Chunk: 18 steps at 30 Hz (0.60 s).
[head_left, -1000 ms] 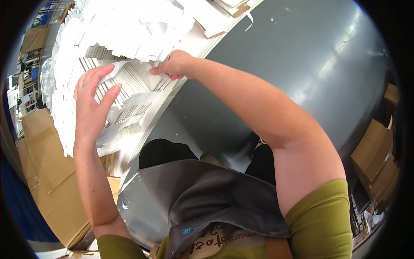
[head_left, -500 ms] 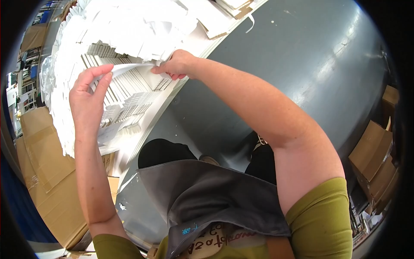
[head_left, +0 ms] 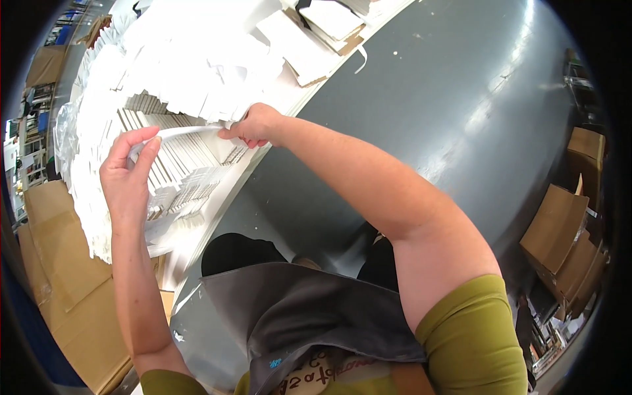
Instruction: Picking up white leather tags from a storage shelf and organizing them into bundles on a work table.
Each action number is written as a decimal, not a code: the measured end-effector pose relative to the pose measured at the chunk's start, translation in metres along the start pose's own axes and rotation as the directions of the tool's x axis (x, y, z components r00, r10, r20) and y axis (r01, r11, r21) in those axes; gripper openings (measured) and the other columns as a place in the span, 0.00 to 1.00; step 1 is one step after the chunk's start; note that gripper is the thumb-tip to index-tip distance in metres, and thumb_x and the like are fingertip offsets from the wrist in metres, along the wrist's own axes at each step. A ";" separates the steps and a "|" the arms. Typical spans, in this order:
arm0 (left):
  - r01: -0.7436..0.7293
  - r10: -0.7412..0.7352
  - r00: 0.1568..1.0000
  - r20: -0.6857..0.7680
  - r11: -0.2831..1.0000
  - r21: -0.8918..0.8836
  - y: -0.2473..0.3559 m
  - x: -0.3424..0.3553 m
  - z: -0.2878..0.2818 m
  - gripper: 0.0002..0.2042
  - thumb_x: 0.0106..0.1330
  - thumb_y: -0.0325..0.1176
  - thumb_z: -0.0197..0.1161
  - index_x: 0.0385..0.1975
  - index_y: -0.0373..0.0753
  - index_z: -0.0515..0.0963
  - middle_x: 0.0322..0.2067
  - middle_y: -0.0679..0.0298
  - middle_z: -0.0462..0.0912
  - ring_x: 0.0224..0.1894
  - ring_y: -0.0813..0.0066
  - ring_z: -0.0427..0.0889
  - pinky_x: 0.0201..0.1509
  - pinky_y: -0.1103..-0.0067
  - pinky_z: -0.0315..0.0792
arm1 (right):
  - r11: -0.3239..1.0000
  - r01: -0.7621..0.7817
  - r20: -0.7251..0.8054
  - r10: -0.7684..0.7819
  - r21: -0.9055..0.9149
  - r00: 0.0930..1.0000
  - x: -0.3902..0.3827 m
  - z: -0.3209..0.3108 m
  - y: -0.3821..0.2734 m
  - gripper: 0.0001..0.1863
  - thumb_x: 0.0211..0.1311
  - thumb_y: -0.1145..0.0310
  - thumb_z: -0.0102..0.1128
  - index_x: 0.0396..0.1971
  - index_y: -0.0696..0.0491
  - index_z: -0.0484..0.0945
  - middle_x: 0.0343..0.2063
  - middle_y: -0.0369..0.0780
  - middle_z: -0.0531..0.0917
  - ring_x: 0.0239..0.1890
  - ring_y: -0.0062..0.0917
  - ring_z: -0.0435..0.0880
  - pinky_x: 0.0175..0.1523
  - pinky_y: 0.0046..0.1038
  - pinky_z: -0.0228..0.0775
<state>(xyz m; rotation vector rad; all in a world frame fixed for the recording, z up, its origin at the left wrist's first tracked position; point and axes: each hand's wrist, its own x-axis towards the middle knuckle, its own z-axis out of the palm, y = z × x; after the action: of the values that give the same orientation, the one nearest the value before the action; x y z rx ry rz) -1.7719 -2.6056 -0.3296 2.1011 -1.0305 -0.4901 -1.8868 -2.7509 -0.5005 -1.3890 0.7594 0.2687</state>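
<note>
A thin white paper sheet (head_left: pixel 186 131), seen almost edge-on, stretches between my two hands above the worktable. My left hand (head_left: pixel 128 174) pinches its left end between thumb and fingers. At the other end my right hand (head_left: pixel 255 125) grips it, with its fingers curled under. Below the sheet stand rows of thin white flat pieces (head_left: pixel 186 155) packed on edge, like cards or booklets; I cannot tell which. Behind my hands rises a large, overexposed heap of white papers (head_left: pixel 178 59), its details washed out.
The white table edge (head_left: pixel 227 194) runs diagonally past my right hand. Stacked white boards (head_left: pixel 299 46) lie at the table's far end. Large cardboard (head_left: pixel 72 263) stands at the left, and open cardboard boxes (head_left: pixel 556 227) sit on the grey floor (head_left: pixel 395 112) at the right.
The view has shifted, so hands and table sit slightly lower and further left in the picture. Both hands still hold the sheet, which looks straighter and narrower.
</note>
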 end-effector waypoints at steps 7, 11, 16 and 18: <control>-0.104 0.103 0.995 0.016 0.987 0.123 -0.002 0.001 0.001 0.05 0.61 0.25 0.62 0.36 0.37 0.82 0.37 0.67 0.79 0.43 0.78 0.73 0.52 0.81 0.65 | 1.000 0.006 0.008 -0.006 0.019 1.000 -0.001 0.002 0.001 0.25 0.43 0.46 0.72 0.24 0.54 0.78 0.18 0.38 0.77 0.20 0.23 0.74 0.26 0.27 0.66; -0.149 0.146 0.989 0.030 0.978 0.143 -0.001 0.001 0.002 0.05 0.62 0.25 0.62 0.36 0.38 0.82 0.36 0.66 0.78 0.43 0.76 0.73 0.51 0.80 0.65 | 0.999 0.025 0.000 -0.025 0.048 1.000 -0.003 0.001 0.001 0.22 0.42 0.48 0.75 0.17 0.52 0.76 0.15 0.35 0.74 0.18 0.20 0.70 0.24 0.25 0.61; -0.168 0.163 0.986 0.040 0.967 0.193 0.000 0.000 0.002 0.06 0.62 0.25 0.62 0.36 0.38 0.82 0.37 0.66 0.78 0.44 0.76 0.73 0.51 0.80 0.65 | 0.999 0.035 0.000 -0.035 -0.018 0.999 -0.008 -0.001 -0.002 0.24 0.42 0.46 0.73 0.17 0.52 0.76 0.16 0.36 0.75 0.19 0.22 0.72 0.24 0.26 0.62; -0.166 0.160 0.986 0.045 0.967 0.193 0.000 0.001 0.003 0.06 0.62 0.25 0.62 0.37 0.38 0.82 0.37 0.66 0.78 0.44 0.76 0.73 0.51 0.80 0.65 | 0.998 0.045 0.003 -0.045 -0.039 0.999 -0.010 -0.002 -0.001 0.25 0.42 0.45 0.73 0.17 0.53 0.76 0.16 0.36 0.75 0.19 0.22 0.73 0.24 0.27 0.62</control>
<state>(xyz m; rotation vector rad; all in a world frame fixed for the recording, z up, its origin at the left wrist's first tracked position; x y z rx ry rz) -1.7731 -2.6075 -0.3316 2.1605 -1.3026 -0.3501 -1.8940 -2.7510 -0.4938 -1.4406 0.7239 0.2508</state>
